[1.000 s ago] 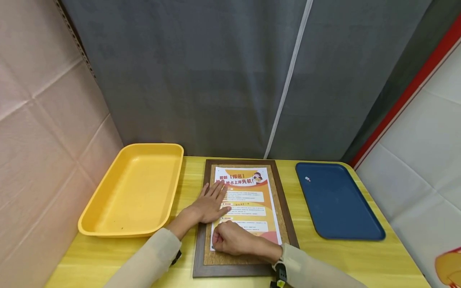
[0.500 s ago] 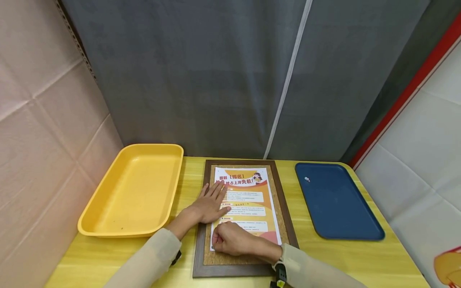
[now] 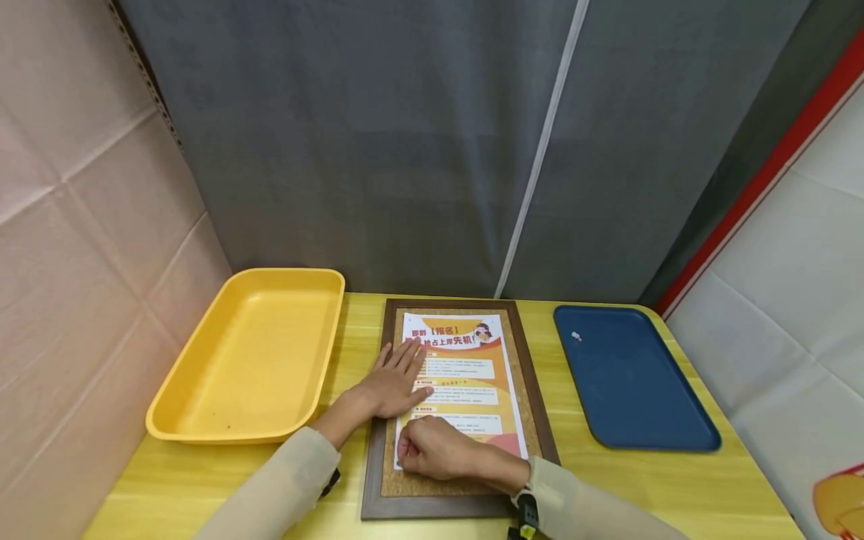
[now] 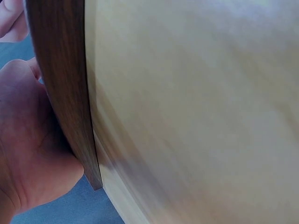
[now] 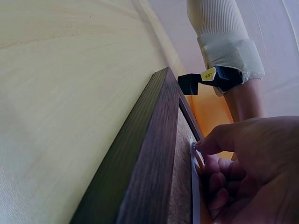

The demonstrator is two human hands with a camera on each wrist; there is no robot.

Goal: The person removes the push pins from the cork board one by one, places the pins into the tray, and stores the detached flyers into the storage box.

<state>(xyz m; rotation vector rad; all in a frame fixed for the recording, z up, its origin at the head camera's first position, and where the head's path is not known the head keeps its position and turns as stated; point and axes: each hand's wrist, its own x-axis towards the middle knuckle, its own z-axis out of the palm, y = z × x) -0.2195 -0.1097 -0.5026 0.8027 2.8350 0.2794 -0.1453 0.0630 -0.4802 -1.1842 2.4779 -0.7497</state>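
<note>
A printed poster (image 3: 466,369) lies on a cork board (image 3: 529,409) with a dark wooden frame (image 3: 536,382). My left hand (image 3: 394,386) rests flat on the poster's left side, fingers spread. Near the poster's lower left corner is my right hand (image 3: 439,448), its fingers curled. In the right wrist view, the thumb of the right hand (image 5: 252,158) presses at a small shiny thumbtack (image 5: 194,145) on the paper's edge. Along the frame's edge, the left wrist view shows the heel of the left hand (image 4: 32,140).
To the left stands a deep yellow tray (image 3: 256,360). A flat blue tray (image 3: 637,382) lies to the right, with a few tiny light-coloured pieces (image 3: 576,336) near its upper left corner. Behind the yellow table (image 3: 607,480) hangs a grey curtain (image 3: 378,165).
</note>
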